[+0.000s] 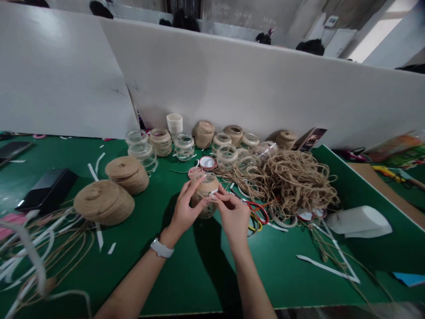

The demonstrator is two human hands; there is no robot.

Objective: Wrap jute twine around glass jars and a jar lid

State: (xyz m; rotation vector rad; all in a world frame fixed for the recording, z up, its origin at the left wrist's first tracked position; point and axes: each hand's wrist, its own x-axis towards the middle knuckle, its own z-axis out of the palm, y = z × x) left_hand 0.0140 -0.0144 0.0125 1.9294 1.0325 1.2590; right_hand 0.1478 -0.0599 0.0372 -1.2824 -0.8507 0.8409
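A glass jar (209, 180), partly wrapped in brown twine, stands between my hands at the middle of the green table. My left hand (189, 203) curves around the jar's left side, thumb in front and fingers over its shoulder. At the front right of the jar, the fingertips of my right hand (234, 212) are pinched on a thin strand of twine (203, 196). A small white bit (213, 192) shows beside those fingertips; I cannot tell what it is. The fingers cover part of the jar's wrapped surface.
Behind stand several glass jars (227, 157), some twine-wrapped, and stacked paper cups (174, 122). Two twine balls (104, 203) sit left. Right lie a loose twine heap (299, 179), red-handled scissors (262, 212), a white roll (361, 221). A white partition (232, 84) closes off the back.
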